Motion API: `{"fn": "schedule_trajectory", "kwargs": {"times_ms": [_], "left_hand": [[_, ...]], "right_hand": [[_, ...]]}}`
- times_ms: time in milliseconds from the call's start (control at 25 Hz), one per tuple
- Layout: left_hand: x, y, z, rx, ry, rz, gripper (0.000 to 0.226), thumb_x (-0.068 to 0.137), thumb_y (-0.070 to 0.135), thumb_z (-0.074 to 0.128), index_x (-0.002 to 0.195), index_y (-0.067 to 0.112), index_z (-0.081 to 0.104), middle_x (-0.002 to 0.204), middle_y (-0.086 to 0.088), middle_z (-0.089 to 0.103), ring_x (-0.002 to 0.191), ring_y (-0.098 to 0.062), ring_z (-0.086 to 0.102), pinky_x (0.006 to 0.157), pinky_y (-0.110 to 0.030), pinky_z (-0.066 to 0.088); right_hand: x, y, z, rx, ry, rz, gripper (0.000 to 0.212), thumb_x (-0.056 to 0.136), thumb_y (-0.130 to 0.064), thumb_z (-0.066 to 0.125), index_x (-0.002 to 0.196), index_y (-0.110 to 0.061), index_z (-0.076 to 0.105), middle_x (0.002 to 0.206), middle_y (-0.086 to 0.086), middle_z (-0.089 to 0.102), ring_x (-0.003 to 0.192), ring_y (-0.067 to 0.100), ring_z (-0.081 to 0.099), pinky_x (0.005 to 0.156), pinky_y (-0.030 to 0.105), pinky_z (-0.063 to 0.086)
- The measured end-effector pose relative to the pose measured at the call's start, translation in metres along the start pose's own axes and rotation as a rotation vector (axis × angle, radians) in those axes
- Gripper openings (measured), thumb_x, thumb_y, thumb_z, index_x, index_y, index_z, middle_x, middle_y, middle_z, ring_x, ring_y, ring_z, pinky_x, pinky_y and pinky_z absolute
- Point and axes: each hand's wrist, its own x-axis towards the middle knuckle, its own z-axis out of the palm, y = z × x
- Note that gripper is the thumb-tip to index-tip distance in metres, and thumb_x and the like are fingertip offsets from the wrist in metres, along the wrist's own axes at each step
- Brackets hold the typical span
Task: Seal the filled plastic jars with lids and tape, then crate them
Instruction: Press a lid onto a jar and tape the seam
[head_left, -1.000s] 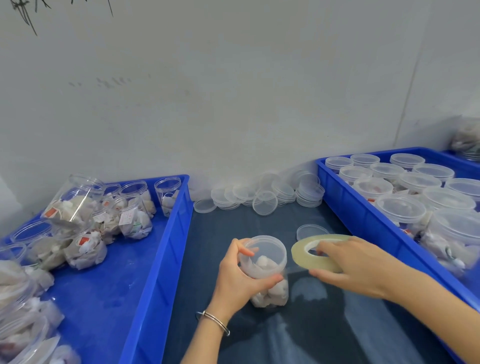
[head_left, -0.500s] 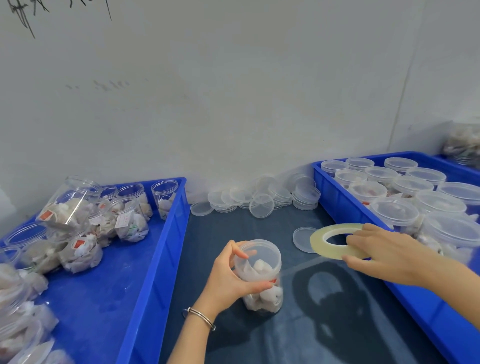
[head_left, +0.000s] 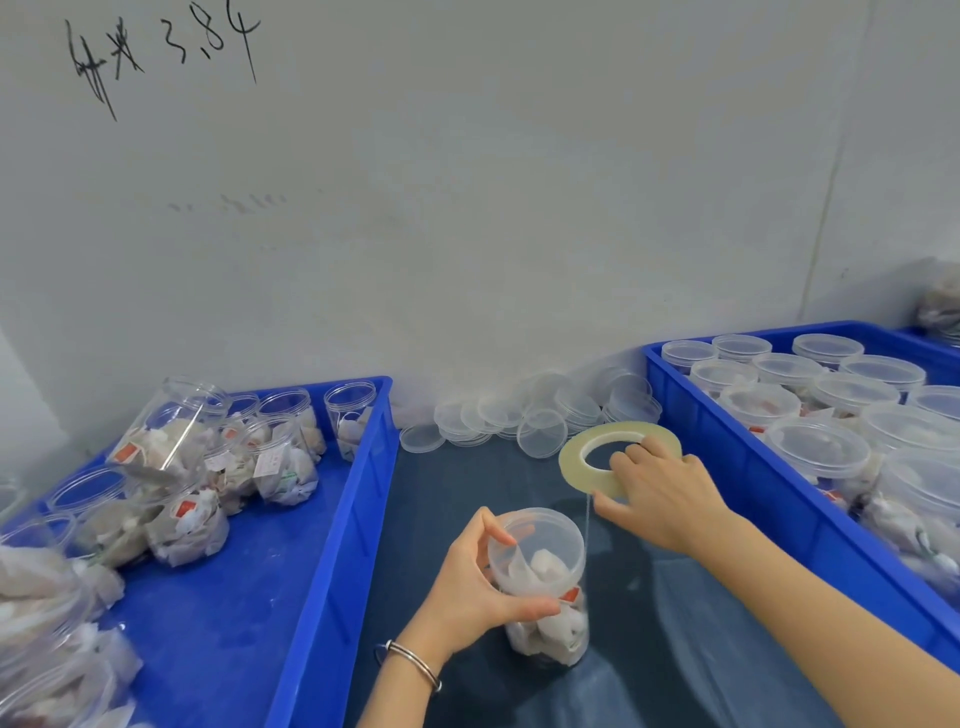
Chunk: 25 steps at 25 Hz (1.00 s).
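Near the front middle of the dark work surface (head_left: 675, 649), between two blue crates: one filled jar (head_left: 545, 587), upright, lid (head_left: 537, 538) already seated, paper-wrapped contents visible through the wall. Thin strand of clear tape (head_left: 587, 519) running taut from the right side of the lid rim up to the tape roll (head_left: 582, 457), roll held well clear above and behind the jar. Step in hand judged as taping of the lid seam; crating not yet due. For a sound seal: strand to be kept taut and level with the joint between lid and jar, jar to be turned under it rather than the roll carried round, overlap to be pressed flat before tearing; slack or an upward angle likely to leave creases or miss the joint. Left hand (head_left: 472, 587) wrapped round the upper jar from its left, thumb across the near wall, forefinger curled over the lid edge, wrist bearing a metal bangle (head_left: 415, 665), forearm entering from the lower edge. Right hand (head_left: 660, 493) gripping the roll, fingers through and over its near-right side, thumb beneath, wrist extended, forearm entering from the lower right. Left crate (head_left: 337, 519) holding open, unlidded filled jars, several tipped. Right crate (head_left: 727, 447) holding lidded jars in rows. Loose lids (head_left: 519, 415) heaped along the far edge against the wall.
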Motion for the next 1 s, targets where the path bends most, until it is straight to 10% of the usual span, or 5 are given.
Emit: {"fn": "schedule_trajectory", "kwargs": {"times_ms": [400,1000], "left_hand": [[0.002,0.018,-0.012,0.167,-0.116,-0.039,0.084,0.06,0.026,0.091,0.125,0.029,0.038,0.133,0.024,0.044,0.114,0.012,0.049,0.092,-0.014,0.044],[0.002,0.039,0.044,0.407,0.34,-0.102,0.105,0.057,0.057,0.082,0.14,0.028,0.025,0.128,0.015,0.031,0.124,-0.008,0.037,0.093,-0.021,0.038]], "right_hand": [[0.005,-0.031,0.0,0.05,-0.051,-0.042,0.04,0.093,-0.057,0.031,0.094,-0.02,0.045,0.106,-0.004,0.052,0.105,0.015,0.042,0.076,0.035,0.038],[-0.024,-0.022,-0.022,0.069,-0.161,-0.146,0.025,0.093,-0.044,0.031,0.085,-0.02,0.037,0.09,-0.004,0.037,0.088,0.014,0.03,0.07,0.033,0.031]]}}
